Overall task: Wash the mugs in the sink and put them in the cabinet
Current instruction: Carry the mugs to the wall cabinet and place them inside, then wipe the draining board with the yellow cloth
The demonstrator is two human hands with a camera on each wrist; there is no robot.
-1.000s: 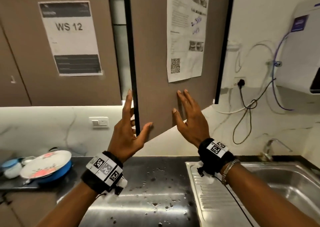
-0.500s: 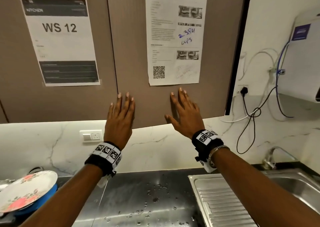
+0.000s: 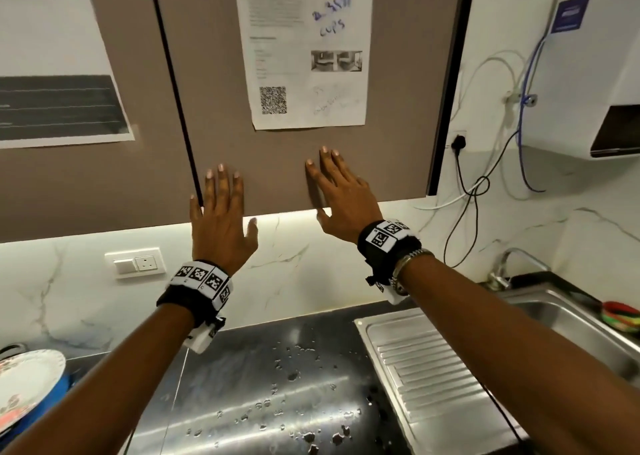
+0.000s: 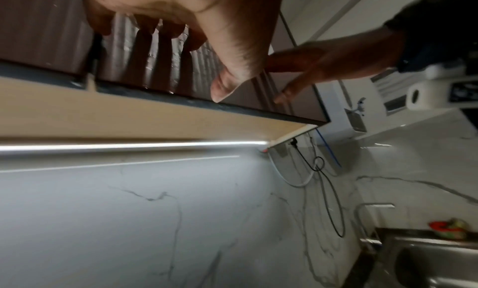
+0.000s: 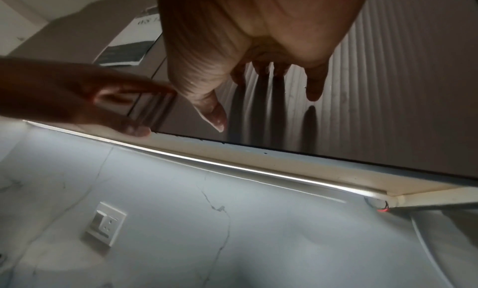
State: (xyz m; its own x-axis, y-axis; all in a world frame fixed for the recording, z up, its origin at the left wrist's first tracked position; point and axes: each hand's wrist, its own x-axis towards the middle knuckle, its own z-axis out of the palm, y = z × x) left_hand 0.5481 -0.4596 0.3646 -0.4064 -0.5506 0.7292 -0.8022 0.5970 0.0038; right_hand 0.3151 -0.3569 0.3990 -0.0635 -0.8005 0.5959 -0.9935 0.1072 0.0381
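Observation:
The brown cabinet door point(image 3: 284, 163) with a printed sheet point(image 3: 304, 49) taped on it is closed. My left hand point(image 3: 221, 212) is flat with straight fingers at the door's lower left corner, beside the dark gap between the doors. My right hand point(image 3: 341, 194) is spread flat on the door's lower edge further right. In the left wrist view the left fingers point(image 4: 165, 28) reach the ribbed door; the right wrist view shows the right hand point(image 5: 258, 36) the same way. Neither hand holds anything. No mug is in view. The steel sink point(image 3: 540, 319) lies at lower right.
A tap point(image 3: 512, 264) stands behind the sink and a coloured scrubber point(image 3: 620, 316) lies on its rim. The ribbed draining board point(image 3: 426, 378) adjoins a wet dark counter point(image 3: 277, 385). A plate on a blue bowl point(image 3: 24, 382) sits far left. Cables point(image 3: 478, 194) and a white dispenser point(image 3: 588, 73) hang at right.
A second ago the door stood ajar with both hands on it. It has swung shut, and both hands now lie flat low on its front.

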